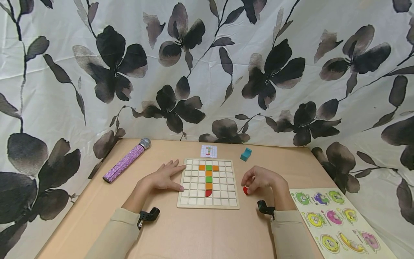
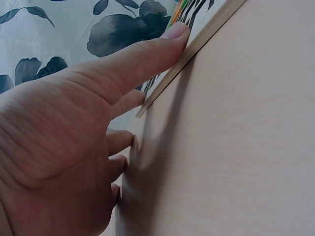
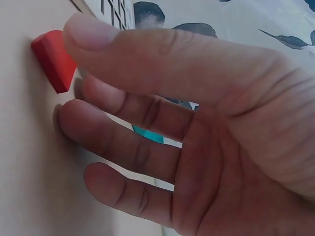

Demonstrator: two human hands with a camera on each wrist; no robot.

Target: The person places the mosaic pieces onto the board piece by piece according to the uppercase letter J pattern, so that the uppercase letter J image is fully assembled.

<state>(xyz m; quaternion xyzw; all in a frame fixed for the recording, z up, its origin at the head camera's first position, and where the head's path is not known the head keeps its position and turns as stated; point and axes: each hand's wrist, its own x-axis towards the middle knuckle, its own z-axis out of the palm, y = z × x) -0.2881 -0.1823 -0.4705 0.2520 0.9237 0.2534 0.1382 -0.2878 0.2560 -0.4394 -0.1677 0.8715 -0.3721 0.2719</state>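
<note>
My left hand rests at the left edge of a wooden grid board, fingers spread. In the left wrist view the thumb touches the board's rim. On the board, orange, green and red pieces form a T-like figure; a red rounded piece sits at its bottom. To the right of the board, my right hand pinches a red quarter-round block at the table surface. The thumb tip covers part of this block, and the index finger is hidden in the right wrist view.
A small pattern card lies behind the board, with a teal block to its right. A glittery purple microphone lies at the left. A fruit sticker sheet covers the right front. A floral cloth hangs behind the table.
</note>
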